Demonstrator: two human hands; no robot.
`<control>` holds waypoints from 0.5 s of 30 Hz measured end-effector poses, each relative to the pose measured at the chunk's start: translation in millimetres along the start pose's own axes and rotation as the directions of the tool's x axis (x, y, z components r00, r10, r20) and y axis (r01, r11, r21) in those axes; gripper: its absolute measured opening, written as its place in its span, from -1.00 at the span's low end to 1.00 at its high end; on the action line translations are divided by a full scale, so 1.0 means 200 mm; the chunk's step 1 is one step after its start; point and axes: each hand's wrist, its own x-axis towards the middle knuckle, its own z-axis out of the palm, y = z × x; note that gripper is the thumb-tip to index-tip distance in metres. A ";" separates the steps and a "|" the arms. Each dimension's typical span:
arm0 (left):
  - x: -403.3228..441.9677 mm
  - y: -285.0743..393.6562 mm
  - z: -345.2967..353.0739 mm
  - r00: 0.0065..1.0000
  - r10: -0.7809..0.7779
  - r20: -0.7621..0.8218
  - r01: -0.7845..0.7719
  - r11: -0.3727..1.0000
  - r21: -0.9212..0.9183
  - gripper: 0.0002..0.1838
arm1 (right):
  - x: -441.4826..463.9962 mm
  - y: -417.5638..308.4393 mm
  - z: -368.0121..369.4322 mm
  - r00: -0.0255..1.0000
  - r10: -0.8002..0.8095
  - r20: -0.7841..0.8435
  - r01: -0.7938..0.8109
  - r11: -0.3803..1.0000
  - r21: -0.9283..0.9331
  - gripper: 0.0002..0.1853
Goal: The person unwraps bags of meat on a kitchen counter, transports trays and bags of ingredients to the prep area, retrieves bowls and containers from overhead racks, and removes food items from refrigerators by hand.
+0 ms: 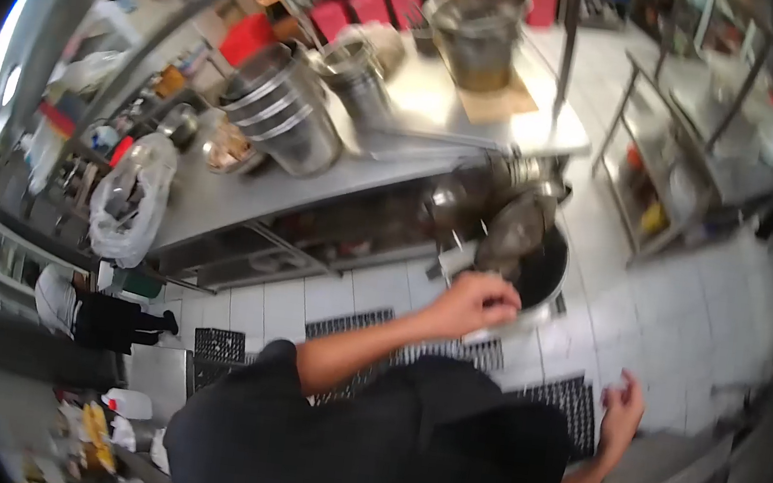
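Note:
My left hand (473, 305) reaches forward at the near side of a large dark pot (554, 270), with its fingers curled in. Blur hides what, if anything, those fingers hold. A dark, rounded metal vessel (515, 228) lies tilted over the pot's opening, just beyond my left hand. Beside it, more shiny metal cookware (455, 197) is piled against the table edge. My right hand (621, 417) hangs low at my right side, with its fingers loosely bent and apart, and nothing shows in it.
A steel table (247, 195) carries stacked metal pots (286, 113), a tall bucket (479, 40) and a plastic-lined container (133, 201). Black mats (559, 408) lie on the tiled floor. A steel shelf unit (675, 171) stands right. Another person (98, 312) is at left.

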 end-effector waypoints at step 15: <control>0.43 0.18 0.61 0.915 0.008 0.403 -0.025 0.999 0.038 -0.82 | 0.21 0.22 -0.41 0.953 0.189 -0.237 -0.084 0.916 0.393 -0.63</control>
